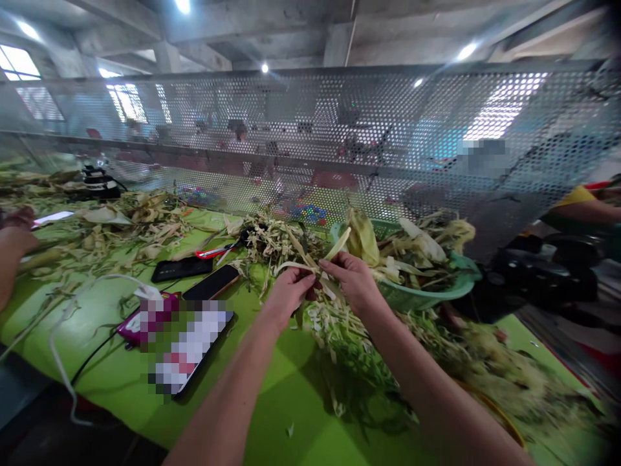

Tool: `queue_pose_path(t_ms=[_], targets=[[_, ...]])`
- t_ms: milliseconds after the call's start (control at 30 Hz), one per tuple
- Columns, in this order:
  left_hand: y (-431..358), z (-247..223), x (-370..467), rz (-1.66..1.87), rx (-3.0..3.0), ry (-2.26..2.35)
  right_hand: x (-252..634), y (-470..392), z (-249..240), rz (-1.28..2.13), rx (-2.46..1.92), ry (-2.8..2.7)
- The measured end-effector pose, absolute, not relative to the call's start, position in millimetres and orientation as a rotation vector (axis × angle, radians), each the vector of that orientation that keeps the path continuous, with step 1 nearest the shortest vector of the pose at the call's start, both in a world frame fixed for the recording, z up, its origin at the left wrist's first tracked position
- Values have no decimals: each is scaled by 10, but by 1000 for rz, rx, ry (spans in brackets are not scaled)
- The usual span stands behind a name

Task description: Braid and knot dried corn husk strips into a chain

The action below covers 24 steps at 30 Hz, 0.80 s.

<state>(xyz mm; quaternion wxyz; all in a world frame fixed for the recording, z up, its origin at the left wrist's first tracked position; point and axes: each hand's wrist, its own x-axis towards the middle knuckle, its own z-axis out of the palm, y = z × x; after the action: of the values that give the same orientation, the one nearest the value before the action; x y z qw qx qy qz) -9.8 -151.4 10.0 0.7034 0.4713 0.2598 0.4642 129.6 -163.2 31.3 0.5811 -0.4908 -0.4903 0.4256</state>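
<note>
Pale husk strips (pixel 340 243) sit pinched by my left grip (pixel 292 294) and right grip (pixel 353 277), wanting light, even finger pressure.

Shows bare hands, left hand (pixel 290 294) and right hand (pixel 353 279), near the middle of the frame. Runs bare along left forearm (pixel 240 388) and right forearm (pixel 431 388) alike, down to the lower edge. Looks smooth and plain, narrow at the wrists (pixel 275 318), widening evenly toward the bottom. Has slender fingers (pixel 334 264), nails too small to make out.
</note>
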Motion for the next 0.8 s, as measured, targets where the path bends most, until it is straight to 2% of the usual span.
queue_pose_path(t_ms=[133,267,500,700,800], targets=[[-1496,91,-116,1017,1054,576,1398,-1595,301,833,-1272,-1256],[-1477,56,-126,1083,1147,665,1502,-1639,418,484,-1490,-1559],[-1483,28,-77,1043,1430,825,1350,-1769,583,132,-1297,-1937],[-1534,42,-76,987,1387,899,1302,-1739,505,258,-1248,-1962],[-1514,28,-76,1039,1153,810,1321,-1718,492,272,-1231,-1860]])
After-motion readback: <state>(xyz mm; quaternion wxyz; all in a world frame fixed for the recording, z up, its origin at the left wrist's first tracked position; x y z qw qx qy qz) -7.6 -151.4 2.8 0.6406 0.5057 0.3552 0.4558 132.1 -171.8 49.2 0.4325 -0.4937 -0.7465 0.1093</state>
